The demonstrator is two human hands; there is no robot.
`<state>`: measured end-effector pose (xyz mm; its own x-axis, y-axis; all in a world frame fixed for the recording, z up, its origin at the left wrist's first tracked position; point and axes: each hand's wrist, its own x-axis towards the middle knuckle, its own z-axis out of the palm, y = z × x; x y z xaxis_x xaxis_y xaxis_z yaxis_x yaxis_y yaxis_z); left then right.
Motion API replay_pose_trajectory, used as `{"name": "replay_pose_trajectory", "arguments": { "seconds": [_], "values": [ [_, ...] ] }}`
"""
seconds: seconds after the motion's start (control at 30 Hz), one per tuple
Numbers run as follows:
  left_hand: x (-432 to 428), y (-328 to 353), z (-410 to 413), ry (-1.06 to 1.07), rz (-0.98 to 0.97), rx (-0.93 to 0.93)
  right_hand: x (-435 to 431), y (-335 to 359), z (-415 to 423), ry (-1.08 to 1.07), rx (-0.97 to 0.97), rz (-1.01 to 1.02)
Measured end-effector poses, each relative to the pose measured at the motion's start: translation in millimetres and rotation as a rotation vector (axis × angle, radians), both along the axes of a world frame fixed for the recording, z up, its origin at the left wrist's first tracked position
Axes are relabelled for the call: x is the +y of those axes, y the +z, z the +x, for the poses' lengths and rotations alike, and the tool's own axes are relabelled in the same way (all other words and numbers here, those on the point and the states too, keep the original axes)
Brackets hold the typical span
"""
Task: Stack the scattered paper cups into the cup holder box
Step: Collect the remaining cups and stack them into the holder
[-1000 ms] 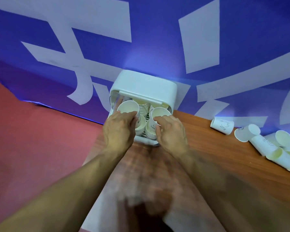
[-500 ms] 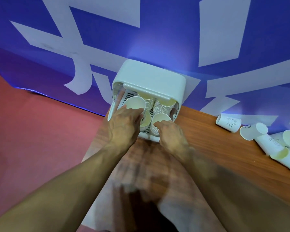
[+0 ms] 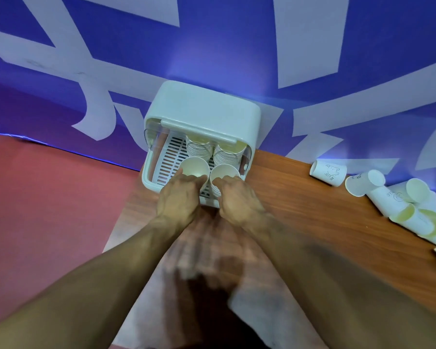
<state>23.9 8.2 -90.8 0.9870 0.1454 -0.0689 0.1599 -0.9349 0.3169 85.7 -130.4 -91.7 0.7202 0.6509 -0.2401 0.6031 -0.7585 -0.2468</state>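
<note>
Lower now, the left cup [image 3: 195,167] and right cup [image 3: 223,173] sit side by side at the cup holder box [image 3: 202,114] front; the left hand [image 3: 179,201] grips one and the right hand [image 3: 237,201] pinches the other. Scattered cups [image 3: 400,205] lie at 3 o'clock, so stacking looks unfinished

The box [image 3: 204,109] sits at the back of the table [image 3: 300,197], against the wall [image 3: 212,46]. Cup stacks [image 3: 198,149] stand deep inside it. In front of them, the left hand [image 3: 179,200] holds the left front cup [image 3: 194,167] and the right hand [image 3: 237,200] holds the right front cup [image 3: 223,172]. Loose cups [image 3: 398,205] lie well to the right.
</note>
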Motion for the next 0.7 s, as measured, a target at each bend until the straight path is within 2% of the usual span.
{"name": "replay_pose_trajectory", "arguments": {
  "seconds": [0.07,0.23,0.33,0.47,0.7],
  "values": [
    [-0.5,-1.7,0.4,-0.018,-0.008,0.102,-1.5,-2.1,0.9,0.004,-0.001,0.009],
    [-1.7,-1.9,5.3,-0.028,0.010,0.103,-4.9,-4.4,0.6,0.014,-0.001,0.046],
    [-2.5,-9.6,3.8,0.019,0.006,-0.006,-8.7,0.9,-1.4,0.001,-0.031,0.122],
    [-21.1,-5.7,2.8,-0.037,0.029,-0.212,-29.2,16.4,-0.6,-0.058,-0.092,0.266],
    [-101.4,13.0,18.7,-0.181,0.009,-0.226,-127.3,29.8,-0.9,-0.283,-0.157,0.324]
  ]
}}
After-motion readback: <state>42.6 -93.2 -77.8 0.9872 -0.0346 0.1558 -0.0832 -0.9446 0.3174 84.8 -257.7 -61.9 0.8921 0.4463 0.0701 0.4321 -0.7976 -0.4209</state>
